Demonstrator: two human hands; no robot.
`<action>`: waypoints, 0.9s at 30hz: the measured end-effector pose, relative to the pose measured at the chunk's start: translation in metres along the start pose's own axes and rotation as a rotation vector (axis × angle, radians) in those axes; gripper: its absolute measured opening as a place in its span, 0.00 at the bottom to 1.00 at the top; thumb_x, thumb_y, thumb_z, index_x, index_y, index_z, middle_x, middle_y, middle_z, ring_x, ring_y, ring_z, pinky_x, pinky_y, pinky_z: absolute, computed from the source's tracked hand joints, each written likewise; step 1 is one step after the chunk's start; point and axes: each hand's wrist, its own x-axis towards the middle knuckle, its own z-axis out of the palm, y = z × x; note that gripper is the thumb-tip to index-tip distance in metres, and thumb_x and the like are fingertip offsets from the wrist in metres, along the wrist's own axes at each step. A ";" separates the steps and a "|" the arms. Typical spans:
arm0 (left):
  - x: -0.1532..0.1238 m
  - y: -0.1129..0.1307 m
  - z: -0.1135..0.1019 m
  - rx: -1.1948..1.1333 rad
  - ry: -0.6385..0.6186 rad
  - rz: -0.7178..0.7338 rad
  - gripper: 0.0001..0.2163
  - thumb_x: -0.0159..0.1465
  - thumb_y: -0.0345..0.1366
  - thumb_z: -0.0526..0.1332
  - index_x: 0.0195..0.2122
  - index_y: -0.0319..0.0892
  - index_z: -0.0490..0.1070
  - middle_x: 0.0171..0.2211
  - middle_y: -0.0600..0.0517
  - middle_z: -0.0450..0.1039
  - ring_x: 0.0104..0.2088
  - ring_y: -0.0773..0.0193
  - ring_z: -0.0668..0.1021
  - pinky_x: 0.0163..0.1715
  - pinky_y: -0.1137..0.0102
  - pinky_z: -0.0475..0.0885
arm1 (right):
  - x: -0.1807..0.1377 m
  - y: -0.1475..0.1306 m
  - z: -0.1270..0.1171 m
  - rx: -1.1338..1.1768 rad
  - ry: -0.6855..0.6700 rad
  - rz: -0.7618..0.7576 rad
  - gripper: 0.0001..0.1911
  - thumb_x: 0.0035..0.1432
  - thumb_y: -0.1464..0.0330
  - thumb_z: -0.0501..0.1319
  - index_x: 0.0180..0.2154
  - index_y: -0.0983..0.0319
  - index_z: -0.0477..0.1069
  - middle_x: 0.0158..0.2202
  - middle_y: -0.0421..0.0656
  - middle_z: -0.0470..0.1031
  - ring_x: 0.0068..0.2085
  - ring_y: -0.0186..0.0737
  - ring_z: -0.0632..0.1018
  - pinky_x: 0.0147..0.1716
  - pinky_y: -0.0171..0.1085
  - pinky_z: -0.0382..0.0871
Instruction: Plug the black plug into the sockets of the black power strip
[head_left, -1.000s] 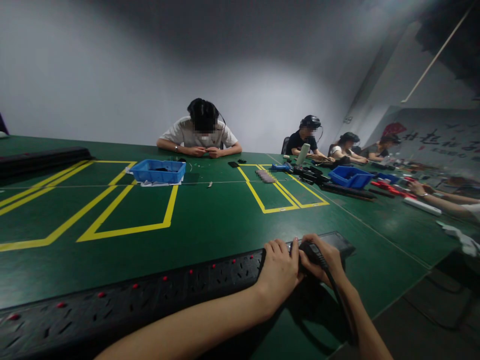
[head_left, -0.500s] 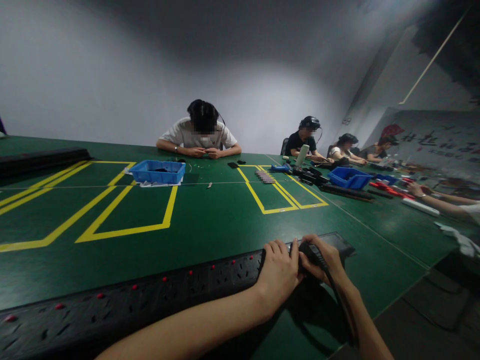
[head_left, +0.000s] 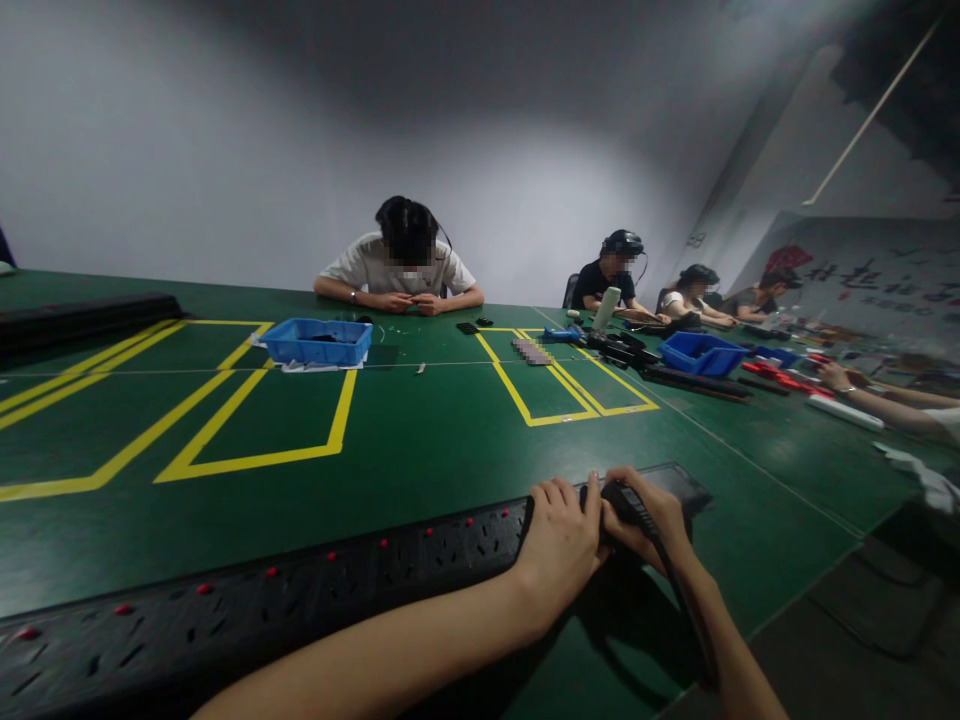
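Note:
A long black power strip [head_left: 315, 585] with red switches runs along the near edge of the green table [head_left: 420, 440]. My left hand [head_left: 559, 545] lies over the strip near its right end, fingers curled down on it. My right hand [head_left: 645, 520] is closed around a black plug [head_left: 624, 497] whose black cable [head_left: 679, 600] trails back along my forearm. The plug sits at the strip's right end, against my left fingertips. Whether the plug's pins are in a socket is hidden.
A blue tray [head_left: 316, 342] stands mid-table among yellow floor-tape rectangles. A person in a white shirt [head_left: 397, 265] sits across. Further right sit other workers, another blue tray [head_left: 701, 352], black tools and red parts. A second black strip [head_left: 82, 318] lies far left.

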 end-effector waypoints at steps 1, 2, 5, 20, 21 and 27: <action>0.000 0.000 0.000 0.000 0.001 0.000 0.35 0.59 0.52 0.55 0.62 0.37 0.50 0.42 0.36 0.68 0.39 0.49 0.72 0.36 0.60 0.62 | 0.001 -0.001 0.000 0.001 0.003 0.000 0.10 0.48 0.64 0.57 0.35 0.59 0.66 0.26 0.38 0.73 0.25 0.37 0.75 0.27 0.32 0.65; 0.000 0.000 0.000 0.001 0.002 -0.001 0.35 0.59 0.52 0.55 0.62 0.37 0.50 0.42 0.36 0.68 0.38 0.49 0.72 0.36 0.60 0.62 | 0.001 -0.001 0.000 0.002 0.005 -0.001 0.10 0.48 0.64 0.57 0.34 0.59 0.66 0.26 0.38 0.73 0.25 0.37 0.75 0.26 0.32 0.65; 0.000 0.000 -0.001 0.002 0.004 -0.004 0.34 0.60 0.52 0.54 0.62 0.36 0.49 0.41 0.36 0.69 0.38 0.49 0.72 0.35 0.60 0.62 | 0.003 -0.003 -0.001 0.017 0.005 -0.015 0.09 0.48 0.64 0.57 0.34 0.58 0.67 0.27 0.39 0.74 0.26 0.37 0.75 0.26 0.32 0.66; 0.001 0.000 -0.001 0.007 -0.004 0.001 0.33 0.60 0.51 0.54 0.62 0.37 0.50 0.42 0.36 0.68 0.39 0.49 0.72 0.36 0.60 0.62 | 0.003 -0.002 -0.002 0.072 0.015 -0.052 0.11 0.49 0.65 0.57 0.36 0.58 0.70 0.30 0.40 0.76 0.30 0.39 0.77 0.31 0.34 0.68; 0.001 0.000 -0.001 0.007 -0.004 0.001 0.33 0.60 0.51 0.54 0.62 0.37 0.50 0.42 0.36 0.68 0.39 0.49 0.72 0.36 0.60 0.62 | 0.003 -0.002 -0.002 0.073 0.016 -0.051 0.11 0.49 0.65 0.57 0.37 0.58 0.70 0.30 0.39 0.76 0.30 0.39 0.77 0.31 0.34 0.68; 0.001 0.000 -0.001 0.003 0.000 0.002 0.33 0.60 0.52 0.53 0.62 0.37 0.50 0.42 0.35 0.68 0.39 0.48 0.72 0.36 0.61 0.62 | 0.003 -0.004 -0.002 0.069 0.020 -0.039 0.11 0.49 0.65 0.57 0.37 0.59 0.70 0.30 0.40 0.76 0.30 0.39 0.77 0.31 0.34 0.68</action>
